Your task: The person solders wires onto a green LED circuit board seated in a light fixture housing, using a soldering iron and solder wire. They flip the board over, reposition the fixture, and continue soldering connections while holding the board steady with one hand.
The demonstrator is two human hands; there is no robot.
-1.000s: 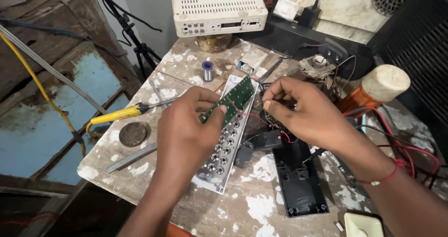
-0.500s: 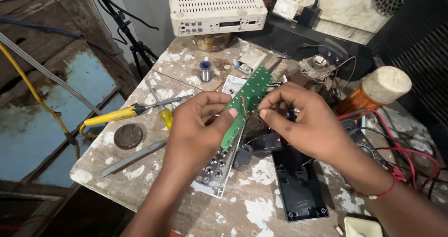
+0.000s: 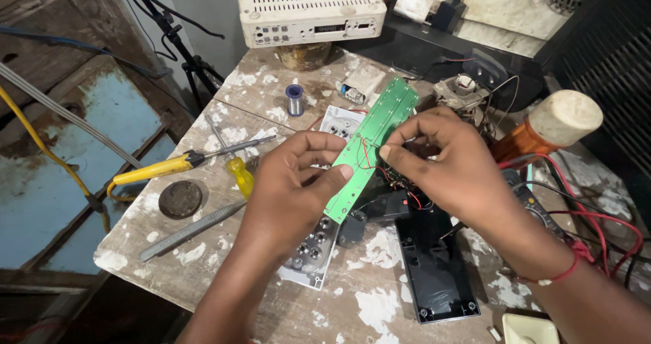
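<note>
We held the green circuit board (image 3: 371, 147) tilted above the desk (image 3: 271, 93), left hand (image 3: 291, 181) pinching its lower end, right hand (image 3: 441, 161) gripping the middle. Board was already out of the grey button panel (image 3: 315, 249); red wires (image 3: 407, 188) remained attached, black casing (image 3: 434, 269) lying open.

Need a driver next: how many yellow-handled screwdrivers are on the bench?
2: a long screwdriver left of the left hand, and a short screwdriver beside that hand. Others may be hidden.

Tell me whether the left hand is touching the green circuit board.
Touching. The head view shows the left hand with its thumb pressed against the lower edge of the green circuit board.
</note>
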